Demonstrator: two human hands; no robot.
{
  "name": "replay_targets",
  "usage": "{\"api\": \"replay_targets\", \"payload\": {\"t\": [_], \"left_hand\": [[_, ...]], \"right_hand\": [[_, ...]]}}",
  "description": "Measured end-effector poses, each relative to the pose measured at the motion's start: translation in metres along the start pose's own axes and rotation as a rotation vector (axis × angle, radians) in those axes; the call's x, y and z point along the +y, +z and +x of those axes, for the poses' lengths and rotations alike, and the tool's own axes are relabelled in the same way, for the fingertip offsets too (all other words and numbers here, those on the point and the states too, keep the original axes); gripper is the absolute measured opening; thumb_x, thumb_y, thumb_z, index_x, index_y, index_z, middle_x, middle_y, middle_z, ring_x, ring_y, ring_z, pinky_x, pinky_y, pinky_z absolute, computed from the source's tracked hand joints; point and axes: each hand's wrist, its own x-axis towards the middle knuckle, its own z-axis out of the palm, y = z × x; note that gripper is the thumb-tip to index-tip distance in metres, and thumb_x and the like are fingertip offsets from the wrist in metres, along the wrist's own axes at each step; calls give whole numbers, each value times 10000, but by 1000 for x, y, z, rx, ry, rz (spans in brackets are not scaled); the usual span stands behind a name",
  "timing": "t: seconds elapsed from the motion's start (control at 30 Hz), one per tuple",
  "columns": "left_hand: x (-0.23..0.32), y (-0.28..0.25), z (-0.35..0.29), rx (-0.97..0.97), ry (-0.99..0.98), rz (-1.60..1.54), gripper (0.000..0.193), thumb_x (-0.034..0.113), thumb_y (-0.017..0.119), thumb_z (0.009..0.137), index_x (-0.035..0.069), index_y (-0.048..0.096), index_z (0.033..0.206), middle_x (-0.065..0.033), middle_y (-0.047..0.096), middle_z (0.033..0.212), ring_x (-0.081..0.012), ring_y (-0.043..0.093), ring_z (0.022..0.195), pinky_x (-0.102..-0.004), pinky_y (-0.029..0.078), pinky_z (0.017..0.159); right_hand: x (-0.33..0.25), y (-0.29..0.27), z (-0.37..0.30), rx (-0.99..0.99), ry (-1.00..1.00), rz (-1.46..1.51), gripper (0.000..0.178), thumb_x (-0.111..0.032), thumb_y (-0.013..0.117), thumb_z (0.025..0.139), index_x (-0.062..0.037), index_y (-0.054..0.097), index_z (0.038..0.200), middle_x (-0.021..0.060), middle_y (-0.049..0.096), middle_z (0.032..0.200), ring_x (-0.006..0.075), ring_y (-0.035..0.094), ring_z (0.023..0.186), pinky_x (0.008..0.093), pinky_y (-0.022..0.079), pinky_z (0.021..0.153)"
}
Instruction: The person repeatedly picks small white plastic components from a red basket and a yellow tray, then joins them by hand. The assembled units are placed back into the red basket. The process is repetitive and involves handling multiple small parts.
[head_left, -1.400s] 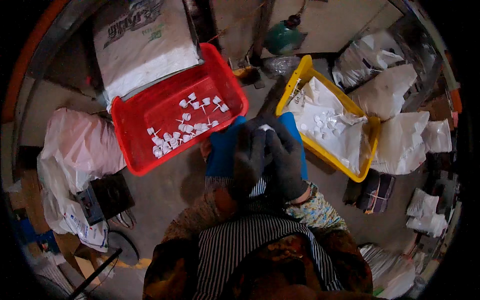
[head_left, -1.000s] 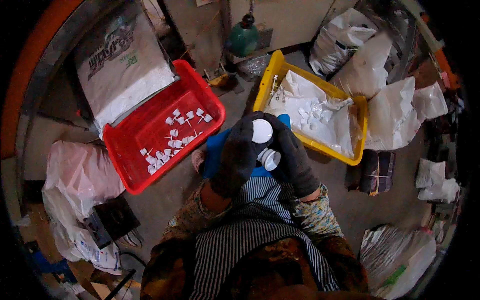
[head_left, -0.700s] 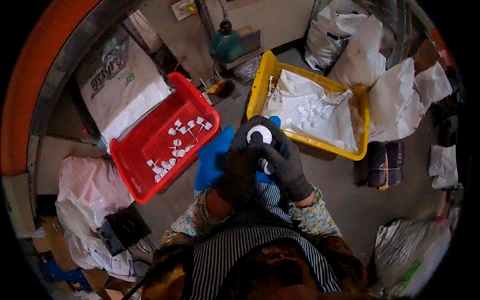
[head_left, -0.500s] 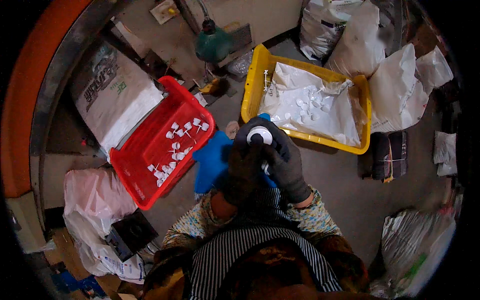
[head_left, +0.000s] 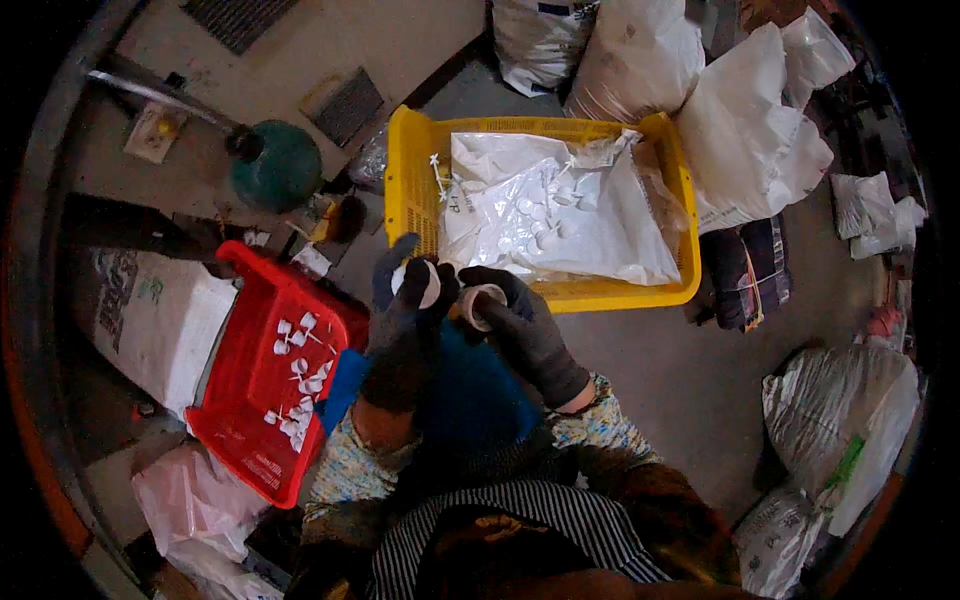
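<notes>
The step in hand looks like two-handed handling: the left hand point(head_left: 408, 300) curls its fingers round a white cap point(head_left: 431, 288), and the right hand point(head_left: 522, 332) pinches a hollow white piece point(head_left: 484, 292) between thumb and fingers. Both are held close together, just far of the blue cloth point(head_left: 478, 388); whether they touch, I cannot tell. A next move would call for both grips staying firm. The yellow bin point(head_left: 590, 297) has its near rim just beyond the hands, the red bin point(head_left: 245, 370) its right rim close by the left hand; the widest room for moving is to the right, over the floor point(head_left: 650, 370)
</notes>
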Motion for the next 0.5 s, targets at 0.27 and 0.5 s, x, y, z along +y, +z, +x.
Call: {"api": "replay_targets", "payload": {"t": [0.27,0.5], "left_hand": [[-11,-35,54,-349,133,964,546,306,680,851,44,536,1308,-219,563,1249,-380,566,1129,-418,435,1000],[-10,-60,67,-170,-223,634,524,164,652,894,101,465,1379,-137,603,1215,-241,625,1035,-336,514,889]], "right_hand": [[-2,-19,78,-266,-314,-787,458,-193,700,868,-57,541,1275,143,589,1226,244,624,1087,367,527,890],[99,-138,187,-58,293,-313,389,-257,607,931,-66,557,1266,99,629,1174,251,666,878,350,543,737]]}}
